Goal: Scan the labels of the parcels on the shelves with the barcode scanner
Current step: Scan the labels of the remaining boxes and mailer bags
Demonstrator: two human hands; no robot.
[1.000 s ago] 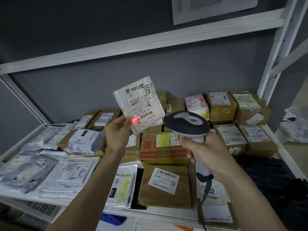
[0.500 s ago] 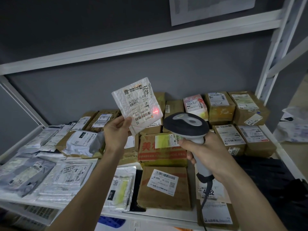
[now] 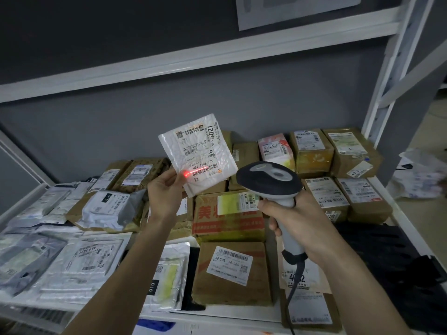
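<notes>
Your left hand pinches the white padded parcel by its lower corner, lifted above the shelf of boxes — your right hand is wrapped around the barcode scanner, its red line across the parcel's lower barcode

Scanner cable cut off at bottom edge

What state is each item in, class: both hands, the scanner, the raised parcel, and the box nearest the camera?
Left hand: pinching the white padded parcel's lower corner.
White padded parcel: held up, tilted, label facing camera.
Right hand: gripping the scanner handle.
Grey-and-black barcode scanner: on, red line crossing parcel's barcode.
Brown cardboard box: lying flat, label up.
</notes>
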